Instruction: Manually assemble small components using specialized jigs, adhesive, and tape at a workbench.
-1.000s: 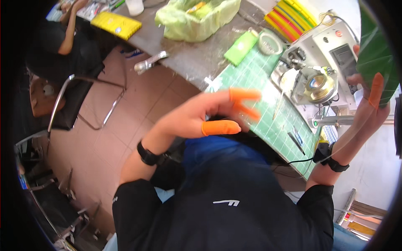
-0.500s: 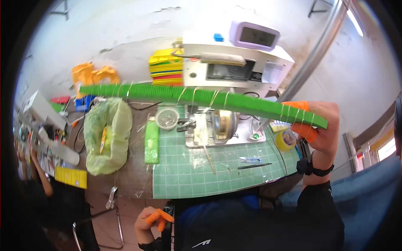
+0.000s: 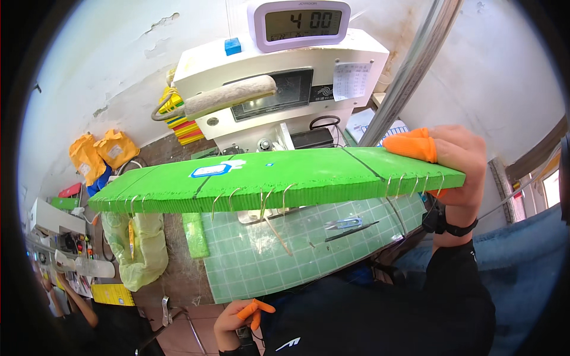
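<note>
A long green foam board [image 3: 297, 169] stretches across the view, with thin curved metal hooks [image 3: 288, 196] set along its front edge. Dark lines and a white-and-blue label mark its upper face. My right hand [image 3: 454, 157], in orange finger cots, grips the board's right end, fingers above and below the edge. Low in the view, my left hand [image 3: 237, 320] is held near my body, away from the board. Its orange-covered fingers point right with a gap between them, and nothing shows in them.
A white machine [image 3: 273, 77] bears a lilac digital clock [image 3: 300, 25]. On the green cutting mat [image 3: 249, 267] lie small snips [image 3: 344, 223] and black tweezers [image 3: 351, 231]. A lined basket [image 3: 142, 255] stands left. Another person's arm [image 3: 77, 299] shows at far left.
The board has tilted so that its broad upper face now shows, and it hangs lower at the left. My left hand has moved slightly right and down. The view has shifted.
</note>
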### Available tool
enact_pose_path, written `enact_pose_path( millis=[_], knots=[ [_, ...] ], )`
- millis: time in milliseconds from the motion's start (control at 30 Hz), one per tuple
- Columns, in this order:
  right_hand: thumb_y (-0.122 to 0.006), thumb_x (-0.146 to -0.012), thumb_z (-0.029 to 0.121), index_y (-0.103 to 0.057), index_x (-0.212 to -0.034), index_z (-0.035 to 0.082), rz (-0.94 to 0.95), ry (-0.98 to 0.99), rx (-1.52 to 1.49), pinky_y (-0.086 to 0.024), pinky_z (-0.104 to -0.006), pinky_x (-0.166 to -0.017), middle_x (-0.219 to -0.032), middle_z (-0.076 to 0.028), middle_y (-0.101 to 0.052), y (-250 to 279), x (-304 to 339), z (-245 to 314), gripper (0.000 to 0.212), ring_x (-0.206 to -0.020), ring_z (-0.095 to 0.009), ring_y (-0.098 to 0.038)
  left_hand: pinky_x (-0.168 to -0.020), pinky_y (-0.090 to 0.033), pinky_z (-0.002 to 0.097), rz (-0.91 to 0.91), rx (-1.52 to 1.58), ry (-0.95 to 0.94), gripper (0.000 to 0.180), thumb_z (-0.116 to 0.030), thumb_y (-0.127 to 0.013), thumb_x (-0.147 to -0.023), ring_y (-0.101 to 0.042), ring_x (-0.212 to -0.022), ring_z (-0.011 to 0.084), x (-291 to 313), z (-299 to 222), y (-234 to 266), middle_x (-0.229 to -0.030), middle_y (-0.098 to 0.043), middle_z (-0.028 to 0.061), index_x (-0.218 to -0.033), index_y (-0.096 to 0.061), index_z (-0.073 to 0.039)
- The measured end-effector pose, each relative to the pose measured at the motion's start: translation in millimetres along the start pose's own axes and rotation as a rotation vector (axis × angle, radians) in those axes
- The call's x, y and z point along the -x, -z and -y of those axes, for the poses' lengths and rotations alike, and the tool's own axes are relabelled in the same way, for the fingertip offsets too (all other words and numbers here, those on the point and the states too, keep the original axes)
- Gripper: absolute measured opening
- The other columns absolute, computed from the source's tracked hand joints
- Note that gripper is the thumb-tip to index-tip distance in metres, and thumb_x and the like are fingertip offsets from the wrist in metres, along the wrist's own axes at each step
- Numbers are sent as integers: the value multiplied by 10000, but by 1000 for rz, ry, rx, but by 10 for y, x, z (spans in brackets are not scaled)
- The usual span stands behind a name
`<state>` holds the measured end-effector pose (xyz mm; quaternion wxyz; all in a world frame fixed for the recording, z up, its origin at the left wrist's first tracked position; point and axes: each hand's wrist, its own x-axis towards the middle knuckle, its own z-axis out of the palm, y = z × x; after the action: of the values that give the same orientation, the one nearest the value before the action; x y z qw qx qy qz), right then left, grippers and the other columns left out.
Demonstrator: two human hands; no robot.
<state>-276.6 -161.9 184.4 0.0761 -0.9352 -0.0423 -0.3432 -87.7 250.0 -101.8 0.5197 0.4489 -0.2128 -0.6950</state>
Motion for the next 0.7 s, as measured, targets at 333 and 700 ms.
enact_pose_path(
  millis=[333,700],
  knots=[
    [-714,-838,311,-753,-1040,-68,4,-106,251,-561,-368,-804,-990,-199,-766,213,288,-291,432,-906,-335,-755,-508,-339,208,-15,-124,24,485,-338,-388,-1138,-447,-524,42,-134,-199,-77,-600,-584,-13,-1229,-697,24],
    [-770,-801,252,-768,-1051,-45,-47,-223,243,-552,-368,-848,-999,-174,-774,198,316,-437,388,-928,-308,-757,-492,-330,212,44,-106,-119,498,-352,-387,-1137,-426,-520,47,-74,-96,-19,-588,-552,-24,-1249,-687,30]
  ],
)
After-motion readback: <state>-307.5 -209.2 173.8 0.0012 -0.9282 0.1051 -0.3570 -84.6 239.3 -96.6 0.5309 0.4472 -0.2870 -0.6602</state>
